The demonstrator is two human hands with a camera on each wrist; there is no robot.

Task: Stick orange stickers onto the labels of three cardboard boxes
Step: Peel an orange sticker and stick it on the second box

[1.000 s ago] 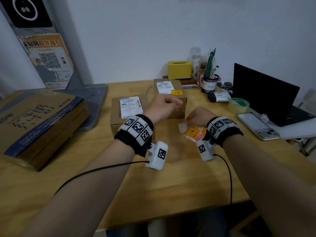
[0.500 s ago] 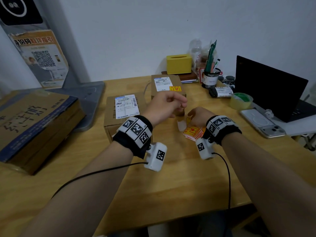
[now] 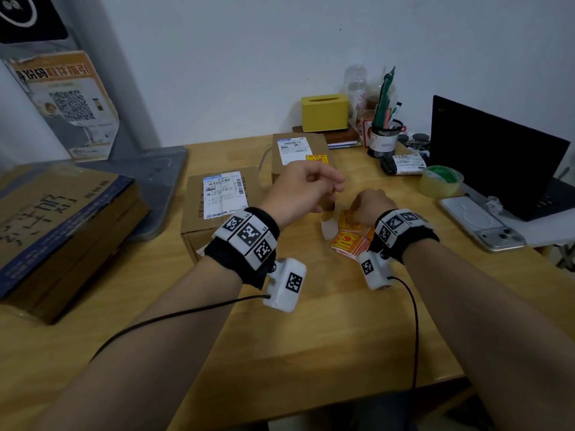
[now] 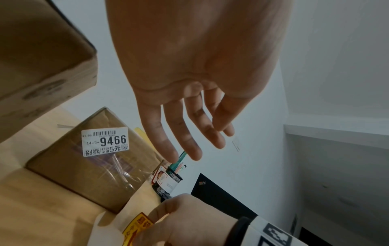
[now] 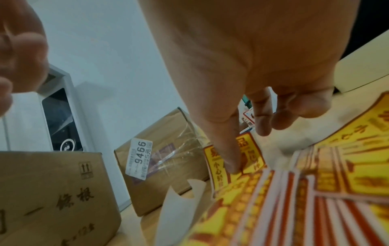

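My right hand pinches one orange sticker between thumb and forefinger, just above the stack of orange stickers; the right wrist view shows the finger pressed on that sticker. A curled white backing paper lies beside the stack. My left hand hovers with relaxed fingers and holds nothing, in front of the far cardboard box. That box's label carries an orange sticker. The near box has a bare white label. A large flat box lies at the left.
On the wooden table a laptop, a phone and a tape roll stand at the right. A pen holder and a yellow tissue box are at the back. A grey tray is behind the near box.
My left hand has loosened from a curl to relaxed fingers. My right hand has lifted one sticker a little off the stack. The boxes have not moved.
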